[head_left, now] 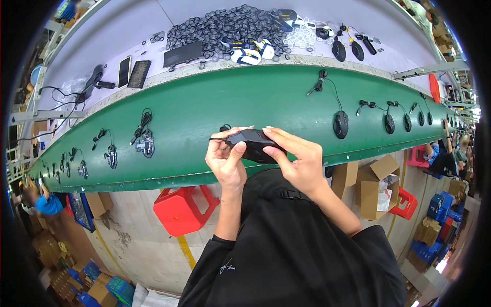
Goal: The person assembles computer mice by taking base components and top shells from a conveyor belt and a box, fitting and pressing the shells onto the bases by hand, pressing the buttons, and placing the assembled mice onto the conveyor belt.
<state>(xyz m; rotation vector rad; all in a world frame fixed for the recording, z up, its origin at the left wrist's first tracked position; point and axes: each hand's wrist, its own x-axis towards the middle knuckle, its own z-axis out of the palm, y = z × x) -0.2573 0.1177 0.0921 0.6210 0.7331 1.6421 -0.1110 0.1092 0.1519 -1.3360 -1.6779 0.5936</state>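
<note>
A black computer mouse (255, 147) is held between both my hands, just above the near edge of the green conveyor belt (225, 97). My left hand (227, 162) grips its left end, thumb and fingers closed around it. A black cable (219, 138) comes out on that side, partly hidden by the fingers. My right hand (298, 158) closes on the other end, fingers along the far side and thumb on the near side. To the right on the belt lies a black mouse (341, 124) with a bundled cable. Leftward is a mouse part with exposed insides (147, 143).
Beyond the belt, a shelf holds a heap of small dark rings (230, 30), white rings (300, 38) and a phone (124, 71). Below the belt stand a red stool (181, 212) and a cardboard box (373, 189). Other people (45, 200) are at the belt's far ends.
</note>
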